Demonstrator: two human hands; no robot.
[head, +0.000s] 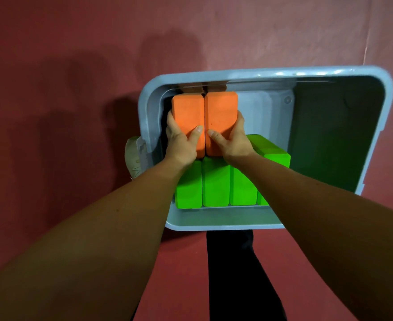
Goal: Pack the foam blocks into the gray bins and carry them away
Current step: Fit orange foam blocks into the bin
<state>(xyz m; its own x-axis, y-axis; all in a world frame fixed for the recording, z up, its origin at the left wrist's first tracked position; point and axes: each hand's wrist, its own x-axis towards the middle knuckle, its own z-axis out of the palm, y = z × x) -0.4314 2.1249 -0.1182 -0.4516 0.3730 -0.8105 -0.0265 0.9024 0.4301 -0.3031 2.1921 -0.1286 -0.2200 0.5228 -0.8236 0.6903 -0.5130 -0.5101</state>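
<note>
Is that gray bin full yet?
Not yet: partly full. In the bin, green blocks line the near side and two orange blocks are at far left, but the floor beside them is bare.

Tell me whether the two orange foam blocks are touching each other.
Touching. The head view shows the left orange block and right orange block pressed flank to flank, no gap at the seam.

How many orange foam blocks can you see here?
2, side by side in the gray bin beyond the green blocks: the left hand grips the left orange block, the right hand the right orange block. Others may hide behind them.
</note>
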